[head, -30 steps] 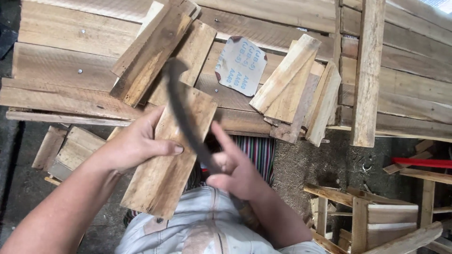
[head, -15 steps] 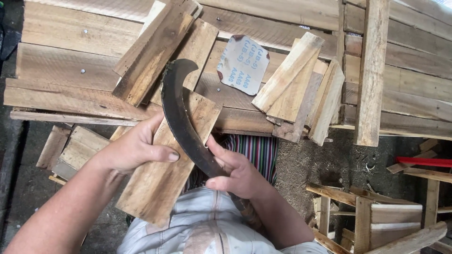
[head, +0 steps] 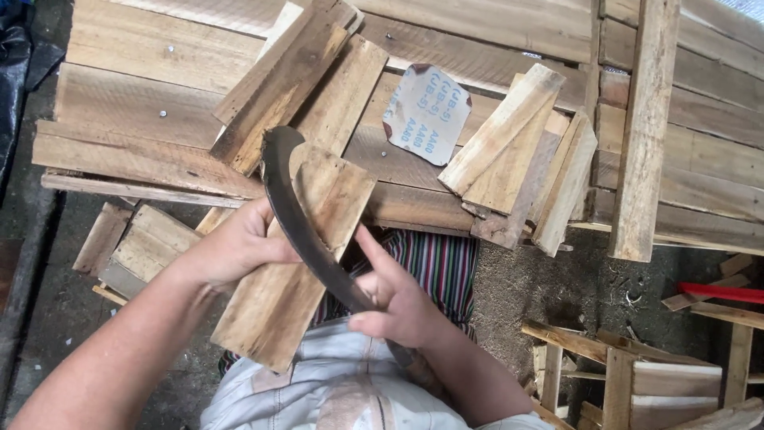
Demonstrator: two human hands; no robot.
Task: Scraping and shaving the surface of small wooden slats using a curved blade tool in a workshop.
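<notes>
Left hand (head: 239, 247) clamps the upper left edge of a short wooden board (head: 290, 263), fingers wrapped over the edge, thumb toward the face; the board slants from the lap up toward the pallet desk (head: 143, 111), its top end resting against the stacked planks there. Held that way the board looks braced at both ends, so it will not slide under the blade

Right hand (head: 398, 306) has its grip closed on the handle end of a dark curved blade (head: 298, 215), index finger stretched up along the back of it, probably to steer the edge. The blade lies across the board's face, hooked tip up near the board's top left corner (edge contact itself I cannot make out)

Board sits over the person's knees, above a striped cloth (head: 442, 267) spread there, likely as padding or to catch shavings

Around: loose offcuts (head: 509, 151) heaped on the pallet, a sheet of sandpaper (head: 426, 111) lying grit down among them within easy reach, a long upright plank (head: 645, 127) at right, more small blocks (head: 135, 247) on the ground at left, a red bar (head: 720, 292) at far right
</notes>
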